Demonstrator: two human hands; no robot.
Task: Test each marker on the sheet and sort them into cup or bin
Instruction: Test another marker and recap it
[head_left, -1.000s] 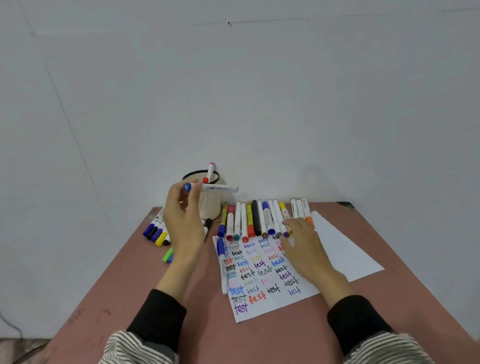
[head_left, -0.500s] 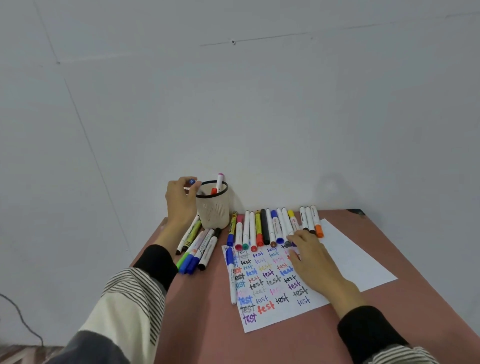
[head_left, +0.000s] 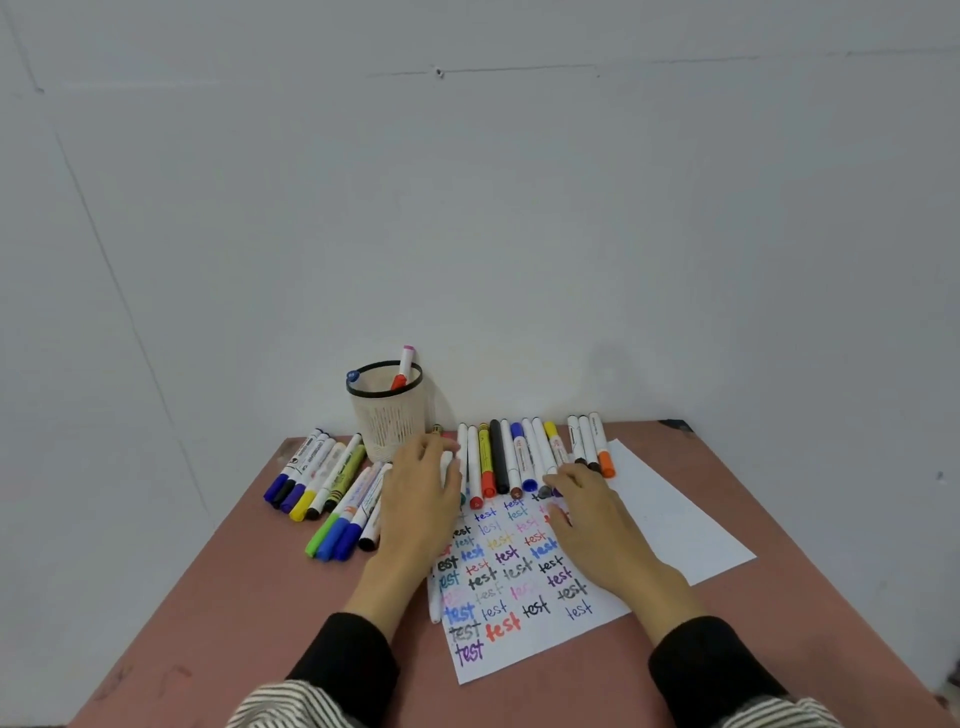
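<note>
Markers (head_left: 511, 457) lie in a row at frame centre, above the sheet (head_left: 524, 587); your left hand (head_left: 423, 493) curls onto one, your right hand (head_left: 589, 512) flat, steadying the paper.

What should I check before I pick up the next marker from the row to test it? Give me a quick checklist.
1. Left hand free to take a marker: ok, it lies on the left end of the marker row, though whether it already has a grip on one cannot be told.
2. Right hand steadying the test sheet: ok, resting flat on it.
3. Blank space left on the sheet: ok, the right part is unwritten.
4. Cup upright and open: ok, two markers inside.
5. Bin within reach: cannot tell, none in view.
</note>
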